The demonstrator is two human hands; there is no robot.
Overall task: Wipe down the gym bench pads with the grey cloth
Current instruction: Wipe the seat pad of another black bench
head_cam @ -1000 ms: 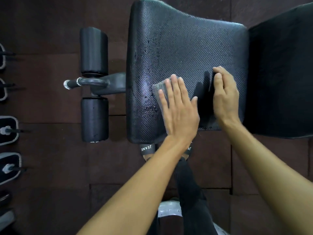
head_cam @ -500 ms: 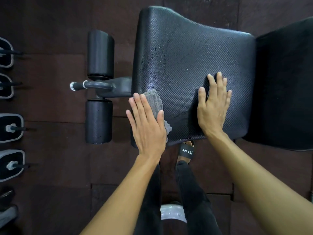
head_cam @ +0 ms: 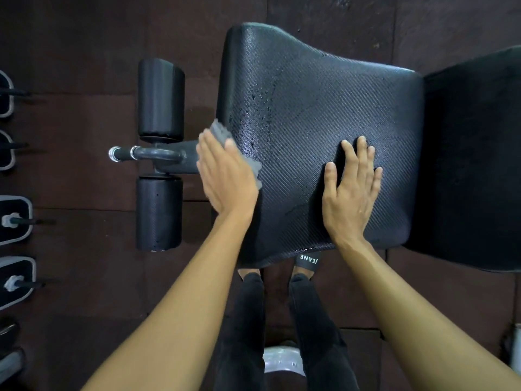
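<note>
The black textured seat pad (head_cam: 315,108) of the gym bench fills the middle of the view, with wet droplets near its left side. My left hand (head_cam: 225,176) presses the grey cloth (head_cam: 222,134) flat against the pad's left edge, and most of the cloth is hidden under my palm. My right hand (head_cam: 352,193) lies flat with fingers spread on the pad's near right part, holding nothing. A second, darker bench pad (head_cam: 476,165) adjoins on the right.
Two black foam rollers (head_cam: 160,103) (head_cam: 159,213) sit on a metal bar (head_cam: 141,155) left of the seat. Dumbbell ends (head_cam: 14,221) line the far left edge. My legs and sandalled feet (head_cam: 307,262) stand under the pad's near edge on dark rubber flooring.
My left hand has slid the cloth leftward across the pad, from its middle to over the left edge. My right hand has flattened and spread on the pad.
</note>
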